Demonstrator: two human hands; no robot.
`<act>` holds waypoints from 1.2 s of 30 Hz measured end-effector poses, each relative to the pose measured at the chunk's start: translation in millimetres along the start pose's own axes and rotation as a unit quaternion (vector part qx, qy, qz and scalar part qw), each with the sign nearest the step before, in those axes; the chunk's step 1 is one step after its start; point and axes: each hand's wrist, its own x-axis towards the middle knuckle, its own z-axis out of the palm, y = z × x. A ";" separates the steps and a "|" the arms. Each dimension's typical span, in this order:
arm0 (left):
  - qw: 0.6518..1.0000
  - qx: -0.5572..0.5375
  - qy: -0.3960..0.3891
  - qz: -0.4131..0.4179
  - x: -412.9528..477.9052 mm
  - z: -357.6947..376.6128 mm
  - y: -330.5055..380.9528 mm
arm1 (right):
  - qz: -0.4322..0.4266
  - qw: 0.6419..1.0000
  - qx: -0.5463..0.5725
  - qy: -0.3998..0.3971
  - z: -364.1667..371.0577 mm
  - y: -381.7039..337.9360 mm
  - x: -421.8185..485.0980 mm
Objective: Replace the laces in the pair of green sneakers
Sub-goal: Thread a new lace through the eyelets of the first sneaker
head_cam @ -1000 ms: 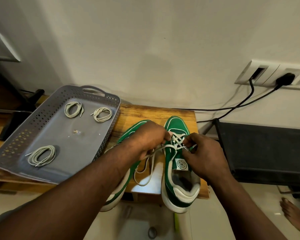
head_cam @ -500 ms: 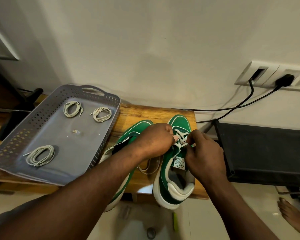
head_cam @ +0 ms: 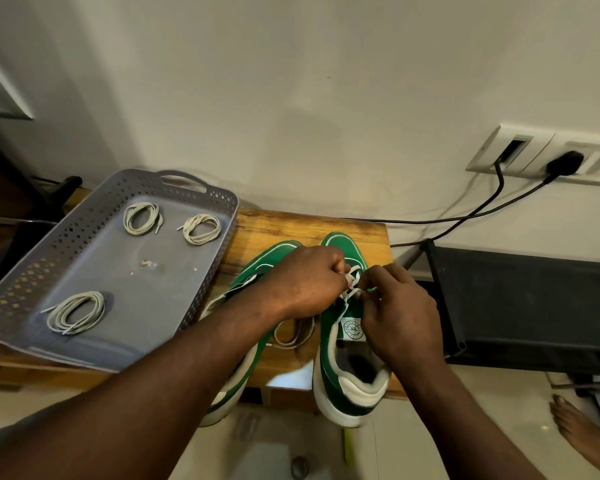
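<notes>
Two green sneakers with white soles stand side by side on a small wooden table (head_cam: 278, 225). The right sneaker (head_cam: 347, 379) is laced with a white lace (head_cam: 352, 282), and both my hands work at its upper eyelets. My left hand (head_cam: 309, 282) is curled and pinches the lace from the left. My right hand (head_cam: 395, 313) pinches the lace from the right, above the tongue label. A slack loop of lace (head_cam: 291, 336) hangs between the shoes. The left sneaker (head_cam: 243, 292) is largely hidden under my left forearm.
A grey perforated tray (head_cam: 94, 271) at the left holds three coiled laces (head_cam: 77, 311) (head_cam: 142, 218) (head_cam: 201, 228). A black box (head_cam: 534, 306) stands right of the table. Black cables (head_cam: 475, 216) run to a wall socket (head_cam: 548, 157). A bare foot (head_cam: 582, 431) is at the lower right.
Both hands have moved up the right sneaker toward its toe and closer together, drawing the lace tighter. The loose lace end between the shoes has grown shorter.
</notes>
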 end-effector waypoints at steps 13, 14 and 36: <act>1.000 0.006 -0.016 0.002 -2.9 0.2 -0.1 | -0.005 1.000 -0.010 -0.001 6.1 -2.9 -1.7; 0.999 -0.040 -0.001 -0.013 -2.2 -0.3 -0.4 | 0.000 1.000 -0.009 -0.004 5.2 -1.3 -1.0; 0.998 -0.011 -0.009 -0.068 -5.0 -1.1 -4.5 | 0.034 0.999 -0.023 0.002 3.1 1.4 -0.2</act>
